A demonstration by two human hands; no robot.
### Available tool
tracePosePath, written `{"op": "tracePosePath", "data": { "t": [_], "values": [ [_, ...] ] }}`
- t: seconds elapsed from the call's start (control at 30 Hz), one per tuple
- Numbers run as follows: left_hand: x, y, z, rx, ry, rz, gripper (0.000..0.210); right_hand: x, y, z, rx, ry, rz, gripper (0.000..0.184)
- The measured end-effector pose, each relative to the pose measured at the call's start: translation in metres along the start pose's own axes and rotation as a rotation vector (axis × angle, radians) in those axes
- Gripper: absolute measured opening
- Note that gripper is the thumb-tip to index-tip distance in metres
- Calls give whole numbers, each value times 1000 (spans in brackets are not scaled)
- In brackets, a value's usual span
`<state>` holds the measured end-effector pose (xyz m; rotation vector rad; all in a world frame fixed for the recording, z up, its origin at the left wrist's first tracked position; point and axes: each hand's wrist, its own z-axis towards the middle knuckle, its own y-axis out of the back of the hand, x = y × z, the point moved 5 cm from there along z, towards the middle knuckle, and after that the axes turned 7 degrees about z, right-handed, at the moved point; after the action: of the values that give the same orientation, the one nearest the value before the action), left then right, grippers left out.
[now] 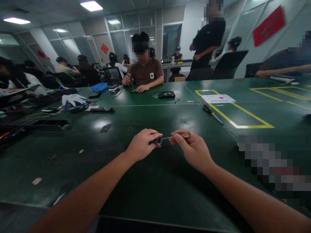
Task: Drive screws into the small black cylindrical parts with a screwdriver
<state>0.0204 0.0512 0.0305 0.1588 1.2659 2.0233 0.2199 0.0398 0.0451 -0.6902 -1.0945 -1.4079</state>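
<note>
My left hand pinches a small dark cylindrical part with a round open end, held just above the green table. My right hand grips a small screwdriver by its handle. Its thin metal shaft points left and its tip meets the open end of the cylindrical part. Both hands hover close together over the middle of the table, a little above its surface.
A yellow-handled screwdriver lies inside a yellow-taped rectangle with a white sheet. A black part lies before a seated person opposite. White gloves, a blue bin and black trays are at left.
</note>
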Motion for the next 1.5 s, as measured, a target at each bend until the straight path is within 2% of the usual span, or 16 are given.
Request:
{"op": "tracePosePath", "data": {
  "t": [0.2, 0.43, 0.5, 0.73, 1.07, 1.33, 1.5],
  "values": [
    [3, 5, 1, -22, 58, -31, 35, 7, -7, -6, 133, 86, -82, 20],
    [0, 5, 2, -3, 78, -57, 36, 4, 3, -3, -56, 15, -217, 27],
    [0, 5, 2, -8, 78, -53, 36, 4, 3, -2, -46, 9, -211, 26],
    [6, 10, 2, -71, 113, -64, 35, 8, -6, -5, 120, 83, -117, 19],
    [9, 12, 2, -105, 129, -84, 36, -2, -6, -5, 67, -64, -155, 25],
    [11, 13, 1, -146, 155, -114, 37, -15, -6, 0, 109, -239, 27, 29],
    [9, 16, 0, -173, 155, -128, 40, -21, -12, 1, 107, -289, 340, 21]
  ]
}}
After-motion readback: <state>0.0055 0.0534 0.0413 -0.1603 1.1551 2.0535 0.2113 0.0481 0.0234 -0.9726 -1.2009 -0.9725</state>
